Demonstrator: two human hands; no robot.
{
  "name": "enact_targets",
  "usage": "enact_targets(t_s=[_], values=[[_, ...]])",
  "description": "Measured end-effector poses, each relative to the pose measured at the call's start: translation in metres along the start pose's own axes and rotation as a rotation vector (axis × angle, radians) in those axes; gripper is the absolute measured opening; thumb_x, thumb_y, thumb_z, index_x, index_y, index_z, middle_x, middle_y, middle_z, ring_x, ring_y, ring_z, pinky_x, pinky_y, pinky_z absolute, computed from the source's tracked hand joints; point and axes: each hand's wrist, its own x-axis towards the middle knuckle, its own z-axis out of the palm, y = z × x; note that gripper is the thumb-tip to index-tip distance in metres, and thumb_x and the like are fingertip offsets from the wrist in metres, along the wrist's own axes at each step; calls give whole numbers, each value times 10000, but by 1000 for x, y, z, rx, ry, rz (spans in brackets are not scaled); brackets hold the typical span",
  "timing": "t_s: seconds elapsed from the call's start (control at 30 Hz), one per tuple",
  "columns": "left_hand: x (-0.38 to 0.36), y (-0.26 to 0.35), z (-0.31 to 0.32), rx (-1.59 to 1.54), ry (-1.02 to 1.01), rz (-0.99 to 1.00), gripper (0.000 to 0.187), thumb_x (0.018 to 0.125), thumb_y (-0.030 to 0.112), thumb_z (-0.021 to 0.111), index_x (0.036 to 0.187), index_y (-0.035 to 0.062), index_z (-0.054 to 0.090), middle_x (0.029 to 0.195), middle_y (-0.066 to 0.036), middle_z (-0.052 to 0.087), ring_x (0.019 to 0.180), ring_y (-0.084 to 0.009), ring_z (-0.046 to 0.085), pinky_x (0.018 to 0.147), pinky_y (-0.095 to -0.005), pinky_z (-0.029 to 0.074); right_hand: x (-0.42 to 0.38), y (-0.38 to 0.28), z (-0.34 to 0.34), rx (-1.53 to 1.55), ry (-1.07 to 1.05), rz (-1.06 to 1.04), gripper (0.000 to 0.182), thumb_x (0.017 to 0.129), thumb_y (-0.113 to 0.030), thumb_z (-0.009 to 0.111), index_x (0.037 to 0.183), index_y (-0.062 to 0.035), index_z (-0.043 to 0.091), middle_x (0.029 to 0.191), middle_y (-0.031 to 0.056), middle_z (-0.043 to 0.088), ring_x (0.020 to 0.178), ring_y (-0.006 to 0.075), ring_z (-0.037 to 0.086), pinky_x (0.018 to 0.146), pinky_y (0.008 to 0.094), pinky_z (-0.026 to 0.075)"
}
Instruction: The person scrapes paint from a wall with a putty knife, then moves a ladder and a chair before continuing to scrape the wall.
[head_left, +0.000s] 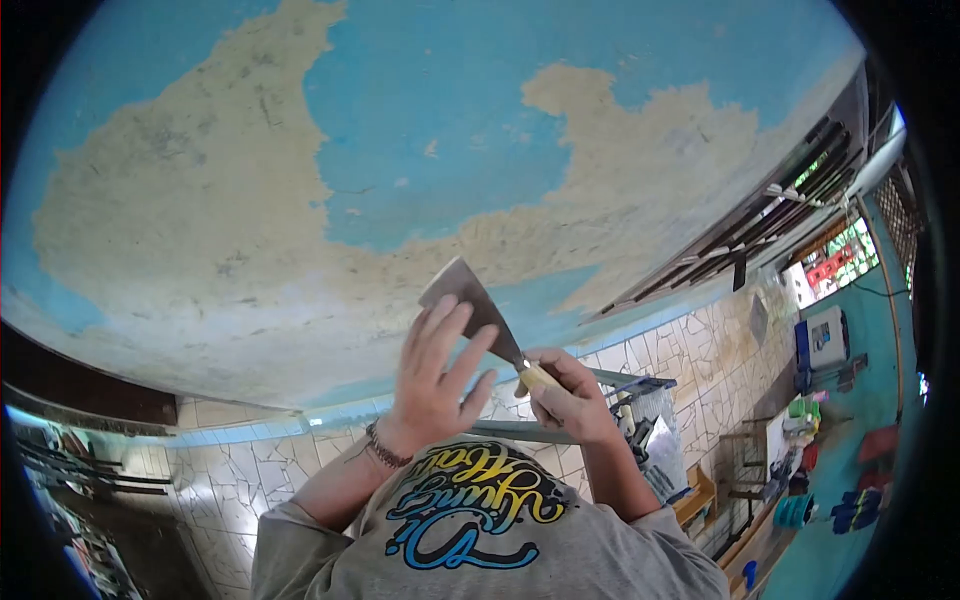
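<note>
My right hand (568, 398) is wrapped round the pale handle of a scraper (482, 318) with a wide, flat metal blade. The blade points up and to the left, in front of the wall. My left hand (440, 375) has its fingers stretched out and spread, the fingertips at the face of the blade. A beaded bracelet (383, 447) circles my left wrist. Beyond the blade rises a wall (440, 130) with blue paint and large bare, pale patches with ragged edges.
Slatted window louvres (745, 225) are at the right of the wall. Below me lies a floor of broken-tile pattern (690, 350). A metal frame (640, 385) stands close behind my right hand. Shelves with several items (800, 425) line the right side, near a white and blue container (826, 338).
</note>
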Motion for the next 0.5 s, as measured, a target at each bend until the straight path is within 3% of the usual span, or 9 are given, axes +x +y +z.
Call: enact_targets(t_s=[0.1, 0.2, 0.33, 0.37, 0.47, 0.5], values=[[12, -10, 19, 18, -122, 27, 531, 831, 193, 649, 1315, 15, 523, 1447, -281, 335, 1339, -448, 334, 1096, -553, 261, 30, 13, 1, 53, -42, -120, 344, 934, -107, 526, 1258, -16, 456, 910, 78, 585, 530, 88, 462, 431, 226, 363], [7, -27, 35, -22, -40, -95, 585, 851, 206, 631, 1367, -8, 457, 1482, -298, 278, 1380, -462, 262, 1127, -549, 185, 49, 36, -1, 232, -72, -92, 323, 930, -96, 504, 1241, -28, 451, 898, 83, 569, 532, 94, 462, 437, 226, 368], [-23, -31, 55, -248, 436, -504, 507, 878, 184, 636, 1314, -12, 468, 1409, -251, 395, 1312, -372, 395, 1076, -470, 312, 75, 64, 11, 258, -93, -93, 303, 954, -141, 516, 1238, -58, 454, 830, 72, 558, 529, 94, 455, 442, 220, 363], [-25, -33, 58, -307, 410, -615, 395, 924, 181, 607, 1242, -19, 485, 1264, -197, 542, 1114, -283, 571, 941, -395, 451, 77, 66, 19, 246, -81, -86, 285, 977, -182, 503, 1231, -60, 465, 775, 58, 541, 526, 92, 446, 442, 223, 363], [-7, -35, 45, -1113, 239, -992, 305, 967, 204, 556, 1159, -31, 519, 1073, -143, 652, 870, -225, 665, 774, -329, 529, 81, 74, 30, 156, -175, -69, 283, 993, -211, 481, 1226, -52, 473, 715, 40, 508, 523, 93, 437, 442, 228, 362], [1, -34, 47, -1167, 335, -1030, 273, 995, 233, 514, 1058, -31, 545, 907, -123, 683, 709, -218, 682, 659, -289, 547, 80, 75, 38, 174, -138, -63, 251, 1011, -246, 451, 1151, -42, 494, 632, 10, 450, 491, 87, 409, 431, 228, 352]])
